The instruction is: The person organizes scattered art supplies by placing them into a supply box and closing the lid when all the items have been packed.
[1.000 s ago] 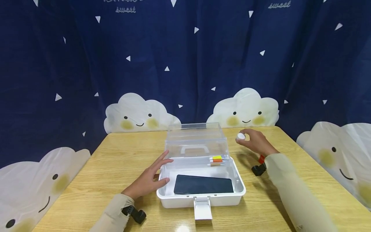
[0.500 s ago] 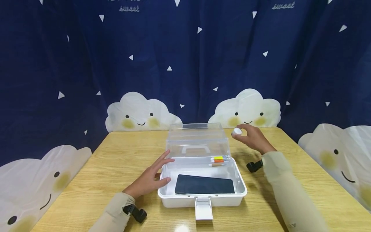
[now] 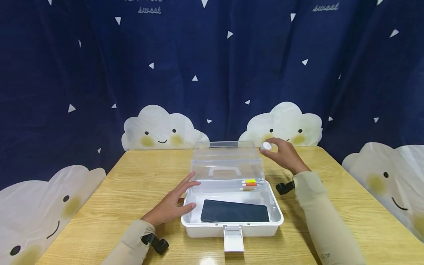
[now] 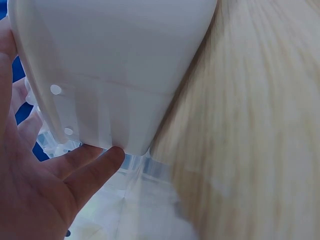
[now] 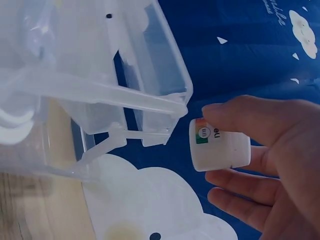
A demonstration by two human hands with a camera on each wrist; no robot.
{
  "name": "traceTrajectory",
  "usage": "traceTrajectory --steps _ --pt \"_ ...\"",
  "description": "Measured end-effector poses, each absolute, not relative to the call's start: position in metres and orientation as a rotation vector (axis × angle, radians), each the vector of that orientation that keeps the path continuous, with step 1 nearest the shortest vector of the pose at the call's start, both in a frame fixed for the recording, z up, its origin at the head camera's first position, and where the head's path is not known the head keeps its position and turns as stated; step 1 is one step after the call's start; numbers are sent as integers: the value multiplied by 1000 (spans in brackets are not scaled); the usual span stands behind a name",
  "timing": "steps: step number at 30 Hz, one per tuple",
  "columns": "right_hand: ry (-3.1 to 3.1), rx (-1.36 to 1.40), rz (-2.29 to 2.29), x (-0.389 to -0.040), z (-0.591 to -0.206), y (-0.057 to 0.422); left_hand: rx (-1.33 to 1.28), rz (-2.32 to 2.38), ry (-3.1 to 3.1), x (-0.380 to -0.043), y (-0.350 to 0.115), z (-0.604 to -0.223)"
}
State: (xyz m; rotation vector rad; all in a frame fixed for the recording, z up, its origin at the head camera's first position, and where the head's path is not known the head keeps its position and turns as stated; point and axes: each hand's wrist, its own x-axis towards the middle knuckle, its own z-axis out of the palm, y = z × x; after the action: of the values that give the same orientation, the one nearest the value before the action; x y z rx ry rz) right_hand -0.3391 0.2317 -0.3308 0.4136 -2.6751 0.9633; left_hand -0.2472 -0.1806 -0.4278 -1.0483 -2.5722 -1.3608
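A white storage box (image 3: 195,231) with a raised clear lid (image 3: 228,154) stands on the table. At its left side, my left hand (image 3: 170,206) rests with spread, fairly straight fingers over the rim; the left wrist view shows two fingertips (image 4: 117,155) touching the white side wall. Beyond the box's back right corner, my right hand (image 3: 285,156) pinches a small white tub (image 5: 220,147) with a printed label between thumb and fingers, in the air beside the lid. A flat dark rectangular thing (image 3: 235,211) lies inside the box.
Several slim items with yellow, orange and brown ends (image 3: 250,184) sit at the box's back right. A white latch (image 3: 233,239) hangs down at the front. The wooden table (image 3: 139,184) ends against a navy curtain (image 3: 212,73) with cloud prints.
My right hand has carried the white tub leftward and slightly up, closer to the clear lid. The left hand stays at the box's left side.
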Motion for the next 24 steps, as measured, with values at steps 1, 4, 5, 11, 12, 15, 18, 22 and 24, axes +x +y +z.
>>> traceTrajectory --steps 1,4,5,11,12,15,18,22,24 --pt "-2667 414 957 -338 -331 232 -1051 -1364 -2574 -247 -180 -428" --pt "-2663 396 953 -334 -331 232 -1057 -1357 -2580 -247 -179 -428" --pt "-2663 394 954 -333 -331 231 -1059 -1359 -2578 -247 -179 -428" --pt "-2654 406 964 -329 -329 229 -1061 -1331 -2567 -248 -180 -427" --pt "-2647 408 964 -328 -329 229 -1061 -1328 -2570 -248 -180 -427" --pt "-2630 429 952 -326 -329 226 -1063 -1340 -2578 -248 -179 -427" --pt "-2616 476 932 -326 -329 222 -1054 -1353 -2580 -248 -179 -427" --pt "-2600 536 914 -326 -330 217 -1033 -1372 -2586 -246 -179 -426" --pt "-2591 557 910 -326 -331 215 -1027 -1379 -2590 -246 -179 -425"
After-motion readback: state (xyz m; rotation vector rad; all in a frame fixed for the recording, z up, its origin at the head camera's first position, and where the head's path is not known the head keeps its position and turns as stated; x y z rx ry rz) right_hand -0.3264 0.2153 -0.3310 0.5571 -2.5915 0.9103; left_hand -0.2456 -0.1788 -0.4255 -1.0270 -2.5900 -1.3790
